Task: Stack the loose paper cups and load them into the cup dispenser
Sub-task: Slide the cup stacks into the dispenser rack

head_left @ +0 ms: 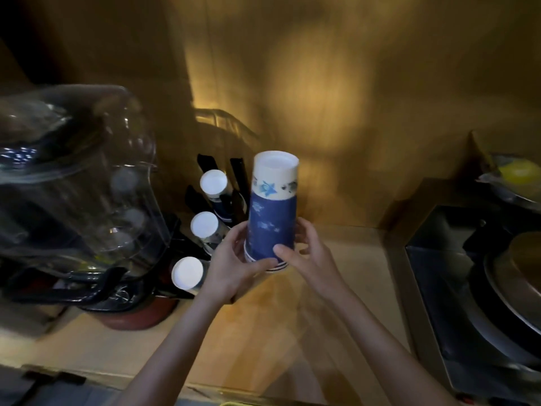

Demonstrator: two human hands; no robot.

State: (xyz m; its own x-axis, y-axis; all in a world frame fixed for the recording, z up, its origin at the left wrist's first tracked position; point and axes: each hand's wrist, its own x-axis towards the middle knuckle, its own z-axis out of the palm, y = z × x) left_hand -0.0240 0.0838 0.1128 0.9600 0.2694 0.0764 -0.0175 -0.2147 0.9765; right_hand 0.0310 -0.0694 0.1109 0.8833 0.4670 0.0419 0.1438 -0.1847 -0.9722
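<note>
A stack of upside-down paper cups [272,212], blue with a white star-printed band near the top, stands upright over the wooden counter [336,303]. My left hand [234,265] grips its lower rims from the left. My right hand [304,253] grips the same rims from the right, thumb across the front. Just left of it stands the black cup dispenser [231,194], holding three columns of cups with white bottoms up: the rear cup column [213,183], the middle cup column [204,224] and the front cup column [187,272]. The dispenser's base is hidden behind my left hand.
A large clear plastic water jug [76,177] on a dark base fills the left side. A black metal box [456,276] with round metal lids sits at the right. A yellow object in a bowl [518,171] is at far right. A wooden wall rises behind.
</note>
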